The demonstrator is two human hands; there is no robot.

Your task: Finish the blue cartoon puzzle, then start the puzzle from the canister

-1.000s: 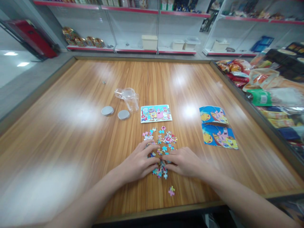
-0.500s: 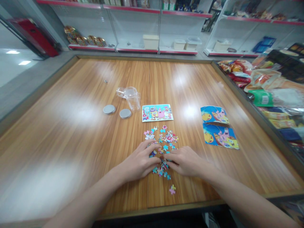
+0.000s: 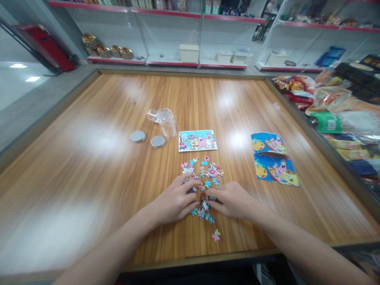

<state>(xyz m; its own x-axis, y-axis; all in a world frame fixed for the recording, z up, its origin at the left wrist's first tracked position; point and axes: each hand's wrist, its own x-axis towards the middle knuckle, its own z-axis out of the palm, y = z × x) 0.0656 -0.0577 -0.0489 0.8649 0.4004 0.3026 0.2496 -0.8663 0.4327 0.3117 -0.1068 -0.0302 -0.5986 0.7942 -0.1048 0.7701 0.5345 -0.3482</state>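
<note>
Both of my hands are low over a heap of small jigsaw puzzle pieces [image 3: 204, 205] on the wooden table. My left hand [image 3: 177, 198] lies along the heap's left side, fingers apart and bent over the pieces. From the right, my right hand [image 3: 230, 198] reaches in, its fingertips at a brownish puzzle piece [image 3: 203, 195] that it seems to pinch. More pieces [image 3: 214, 170] lie beyond my fingers, and one pink and yellow piece [image 3: 216, 235] is apart, nearer to me. Behind the heap lies a cartoon picture card [image 3: 198, 141]. My fingers hide part of the heap.
Two round silver lids [image 3: 138, 136] and a clear plastic jar [image 3: 168, 122] stand left of the card. A folded blue cartoon sheet [image 3: 274, 160] lies to the right. Packaged goods [image 3: 332, 118] line the table's right side. Shelves [image 3: 166, 39] stand beyond the far edge.
My hands have barely moved; the right fingertips shift slightly among the pieces, and the brownish piece shows more plainly between the hands. The whole view has shifted a little.
</note>
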